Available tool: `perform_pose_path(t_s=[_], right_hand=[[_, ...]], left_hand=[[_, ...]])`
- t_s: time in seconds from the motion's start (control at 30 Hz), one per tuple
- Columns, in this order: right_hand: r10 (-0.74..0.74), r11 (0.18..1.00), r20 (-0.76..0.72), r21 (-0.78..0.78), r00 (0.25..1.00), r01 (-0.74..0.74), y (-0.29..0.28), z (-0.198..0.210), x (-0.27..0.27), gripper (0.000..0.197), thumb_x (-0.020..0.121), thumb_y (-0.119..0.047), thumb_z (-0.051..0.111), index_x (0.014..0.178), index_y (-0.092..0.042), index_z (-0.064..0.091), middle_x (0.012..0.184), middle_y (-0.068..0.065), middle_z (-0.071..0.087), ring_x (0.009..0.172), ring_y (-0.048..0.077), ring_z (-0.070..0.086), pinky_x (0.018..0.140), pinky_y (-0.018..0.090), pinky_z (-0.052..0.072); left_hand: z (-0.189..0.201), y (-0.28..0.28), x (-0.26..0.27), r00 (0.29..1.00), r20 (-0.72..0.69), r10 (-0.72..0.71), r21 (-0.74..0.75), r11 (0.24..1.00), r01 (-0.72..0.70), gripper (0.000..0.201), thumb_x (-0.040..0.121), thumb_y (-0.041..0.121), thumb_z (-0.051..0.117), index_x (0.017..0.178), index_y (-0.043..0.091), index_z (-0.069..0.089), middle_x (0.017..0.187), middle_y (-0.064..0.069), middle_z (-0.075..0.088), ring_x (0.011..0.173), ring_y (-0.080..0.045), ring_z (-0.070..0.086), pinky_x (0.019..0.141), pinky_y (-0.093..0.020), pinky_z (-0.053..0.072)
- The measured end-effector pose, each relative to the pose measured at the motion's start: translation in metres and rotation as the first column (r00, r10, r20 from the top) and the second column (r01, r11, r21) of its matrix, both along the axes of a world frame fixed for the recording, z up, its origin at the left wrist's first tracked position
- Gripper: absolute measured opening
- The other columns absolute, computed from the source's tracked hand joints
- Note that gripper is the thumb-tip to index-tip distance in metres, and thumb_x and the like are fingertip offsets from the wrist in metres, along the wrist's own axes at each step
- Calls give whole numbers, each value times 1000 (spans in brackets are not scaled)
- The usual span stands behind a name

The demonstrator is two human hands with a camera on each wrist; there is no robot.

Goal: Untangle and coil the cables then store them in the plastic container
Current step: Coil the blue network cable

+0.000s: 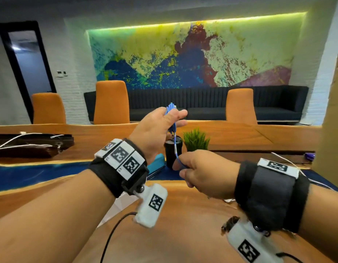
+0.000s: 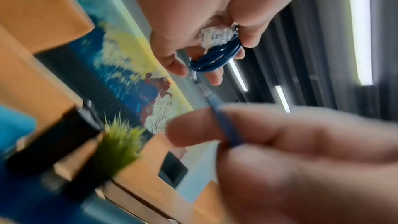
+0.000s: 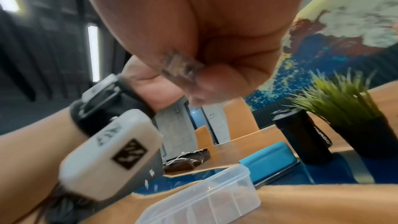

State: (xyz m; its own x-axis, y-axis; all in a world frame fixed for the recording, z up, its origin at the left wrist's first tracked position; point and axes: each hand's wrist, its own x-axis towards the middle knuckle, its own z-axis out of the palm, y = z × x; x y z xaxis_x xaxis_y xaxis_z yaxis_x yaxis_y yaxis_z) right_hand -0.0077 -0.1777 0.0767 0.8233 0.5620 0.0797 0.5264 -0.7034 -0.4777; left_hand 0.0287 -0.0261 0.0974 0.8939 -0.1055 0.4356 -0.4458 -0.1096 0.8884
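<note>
while the left hand (image 1: 158, 128) holds a small blue coil up at about chest level, well above the wooden surface (image 1: 183, 215), the job looks mid-wrap rather than done.

left hand: fingers and thumb curled round the coiled blue ethernet cable (image 2: 217, 57); several turns stacked together, a clear plug (image 2: 216, 37) lying against the coil inside the grip.

right hand (image 1: 204, 173): lower and nearer the body, fingers curled, pinching the cable's free tail (image 1: 175, 147) between thumb and forefinger. right wrist view shows the second clear plug (image 3: 182, 67) tucked in the closed fingers, so judged to be the last stretch of cable.

key relation: the tail runs nearly straight and taut from the coil down to the right hand, long axis close to vertical in the head view, tilted slightly toward the right hand. coil is above and a little left of the pinch; only a short span is left between the two hands. the right hand is the one placed to carry the tail round.

plastic container (image 3: 204, 198): clear, lidless, on the surface below and between the forearms, seen only in the right wrist view. its blue lid (image 3: 269, 157) appears to lie just beyond it. inside looks empty, though blur leaves that uncertain.

also on the surface: black tumbler (image 1: 172, 150), potted grass plant (image 1: 195, 139), white cables (image 1: 22, 141) at far left, well apart.

risk, as judged: slackening the left grip while wrapping could let the turns spring open.
</note>
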Motion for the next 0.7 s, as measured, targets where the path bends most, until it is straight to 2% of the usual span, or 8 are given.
perform_pose_path(t_s=[0.1,0.17,0.33,0.47,0.53,0.6,0.67,0.7], right_hand=[[6,994,21,105,1000,-8,-5,17,-3,19,100,-14,45,104,-8,63,71,-3,51,52,5,46,42,13,38],[-2,985,-4,172,1000,2,-17,29,0,21,100,-16,46,93,-11,65,66,1,53,48,10,46,41,20,41],[32,998,-94,56,995,-27,-26,21,-2,21,98,-24,53,87,-14,67,61,1,53,47,12,46,42,25,42],[-105,975,-166,176,980,134,-24,0,13,19,96,-17,55,91,-2,66,65,5,56,51,15,50,42,24,42],[-174,862,-331,404,927,306,-26,-1,23,12,93,-2,52,98,-2,63,67,8,55,51,16,52,41,21,41],[-37,656,-503,640,864,401,-29,4,30,25,88,3,54,110,-6,58,72,7,52,50,13,48,41,20,39],[180,498,-533,774,827,391,-33,10,35,36,86,-8,63,122,-9,57,78,5,53,50,11,45,39,19,35],[225,499,-509,792,831,351,-34,11,35,41,84,-18,66,123,-11,59,79,5,55,49,10,47,38,18,34]], left_hand=[[-10,7,5,966,258,5,528,836,-145,45,94,47,45,103,4,56,98,-10,70,86,-18,68,75,-39,53],[-14,13,7,956,295,12,641,739,-207,39,99,42,44,93,4,53,83,-1,64,71,-10,59,66,-31,47],[-4,14,6,998,-7,70,79,994,-69,29,105,22,41,84,10,56,78,-1,65,59,-9,53,55,-19,41],[3,13,-3,948,-256,-190,-303,947,108,31,103,33,41,77,21,51,64,4,51,52,-9,43,57,-28,27],[1,13,-6,906,-297,-302,-329,923,200,30,102,37,41,77,22,50,65,5,47,54,-10,39,59,-29,23],[-3,10,-9,864,-336,-374,-310,911,273,31,101,38,40,77,21,50,66,4,46,54,-9,37,60,-30,22],[-9,6,-12,835,-371,-406,-269,908,322,32,102,38,39,78,21,52,67,4,48,54,-9,38,60,-31,22],[-11,5,-12,825,-384,-414,-252,907,338,33,102,39,39,78,20,53,67,3,49,54,-9,39,59,-31,22]])
